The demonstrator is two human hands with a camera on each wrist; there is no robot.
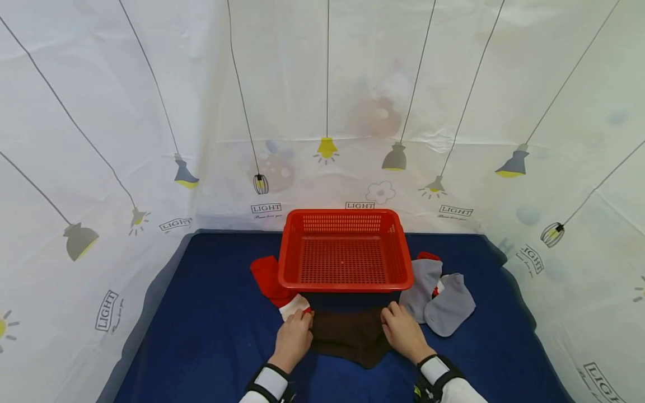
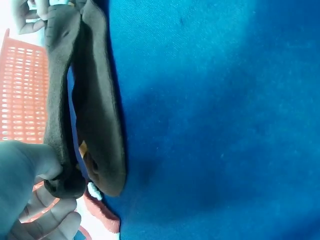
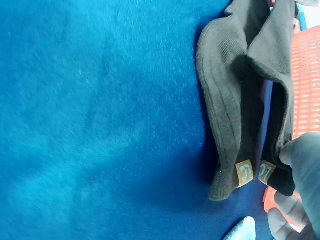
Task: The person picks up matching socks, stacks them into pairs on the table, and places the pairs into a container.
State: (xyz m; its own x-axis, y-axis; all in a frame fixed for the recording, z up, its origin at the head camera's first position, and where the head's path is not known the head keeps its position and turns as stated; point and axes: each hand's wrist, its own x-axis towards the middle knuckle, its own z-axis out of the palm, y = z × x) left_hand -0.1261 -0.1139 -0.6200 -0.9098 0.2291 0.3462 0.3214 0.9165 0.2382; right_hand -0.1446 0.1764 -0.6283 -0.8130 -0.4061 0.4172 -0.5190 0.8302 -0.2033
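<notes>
A pair of dark brown socks (image 1: 347, 337) stretches sideways between both hands, in front of the red basket. My left hand (image 1: 294, 338) pinches one end of the upper sock between thumb and fingers. At the other end, my right hand (image 1: 405, 334) pinches the sock beside the small tan labels (image 3: 245, 173). In the left wrist view the second brown sock (image 2: 102, 115) hangs or lies alongside the pinched one, with a narrow gap between them. The fingers are partly hidden behind the fabric in the wrist views.
A red plastic basket (image 1: 347, 287) stands at the back on the dark blue cloth (image 1: 201, 336). Red socks with white parts (image 1: 267, 277) lie at its left. Grey socks (image 1: 448, 313) with red bits lie at its right. A white printed curtain (image 1: 322, 84) surrounds the back and sides.
</notes>
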